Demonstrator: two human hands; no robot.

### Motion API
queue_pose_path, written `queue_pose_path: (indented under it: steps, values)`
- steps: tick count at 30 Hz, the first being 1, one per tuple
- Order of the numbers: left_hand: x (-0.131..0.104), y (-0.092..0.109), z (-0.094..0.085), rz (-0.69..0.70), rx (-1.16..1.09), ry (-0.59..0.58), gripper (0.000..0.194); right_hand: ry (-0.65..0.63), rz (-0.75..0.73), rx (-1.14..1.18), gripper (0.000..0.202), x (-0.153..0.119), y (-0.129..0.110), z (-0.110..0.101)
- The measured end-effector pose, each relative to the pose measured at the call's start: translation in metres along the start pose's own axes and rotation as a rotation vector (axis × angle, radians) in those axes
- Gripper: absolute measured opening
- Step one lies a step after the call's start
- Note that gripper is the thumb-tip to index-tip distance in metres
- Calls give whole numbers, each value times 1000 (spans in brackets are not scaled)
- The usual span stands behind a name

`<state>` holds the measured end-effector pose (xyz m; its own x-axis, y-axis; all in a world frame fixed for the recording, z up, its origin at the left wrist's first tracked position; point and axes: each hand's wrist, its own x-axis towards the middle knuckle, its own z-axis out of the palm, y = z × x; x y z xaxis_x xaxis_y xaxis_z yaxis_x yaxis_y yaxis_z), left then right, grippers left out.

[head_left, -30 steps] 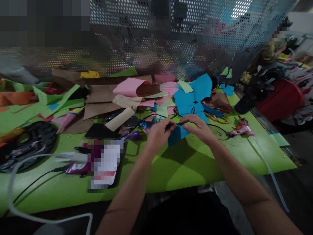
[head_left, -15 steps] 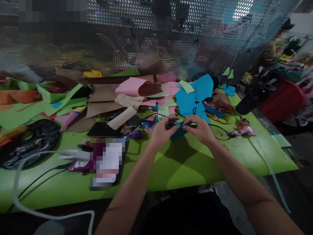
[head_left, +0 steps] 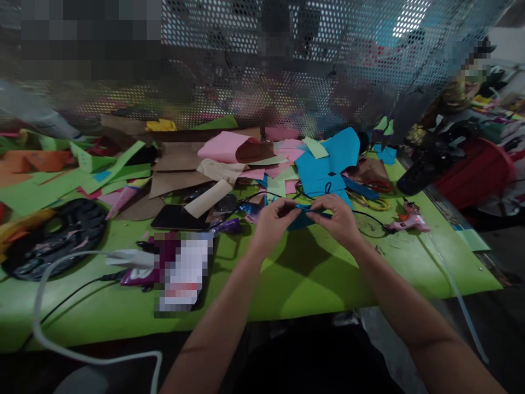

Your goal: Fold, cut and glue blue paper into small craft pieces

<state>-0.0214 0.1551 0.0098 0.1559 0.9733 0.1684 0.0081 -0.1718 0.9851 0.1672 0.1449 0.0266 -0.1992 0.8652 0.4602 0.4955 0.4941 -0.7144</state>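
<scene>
Both hands meet over the green table, pinching one small blue piece (head_left: 302, 219) between them. My left hand (head_left: 274, 221) grips its left end between thumb and fingers, and my right hand (head_left: 334, 216) grips its right end. The fingertips are close together, and the piece's lower part hangs below them. Just behind the hands lie larger blue sheets (head_left: 320, 169) and a thin black cable. To the right, a pink glue gun (head_left: 410, 221) rests on the table with a small red light showing.
Coloured scraps cover the table's back, with a rolled beige piece (head_left: 208, 198) and a black phone (head_left: 178, 217). Scissors (head_left: 375, 202) lie behind my right hand. A black tray (head_left: 55, 238) and white cable (head_left: 41, 298) are at left. A perforated metal panel (head_left: 229, 71) stands behind.
The view has shifted slightly. The blue piece is tilted a little differently, with less of it hanging below my fingers. Both hands still grip it.
</scene>
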Motion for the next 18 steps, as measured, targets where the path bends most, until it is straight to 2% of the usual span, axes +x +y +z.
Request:
queue_pose_path:
  steps: [8,13,18]
  values:
    - [1,0,0,4,13,-42,18,-37,45,126,32,-2,0,-3]
    - [1,-2,-3,-2,27,-97,25,-74,187,253,21,-1,1,-4]
    - [-1,1,-4,-70,-16,-163,27,-81,160,286,16,1,0,-3]
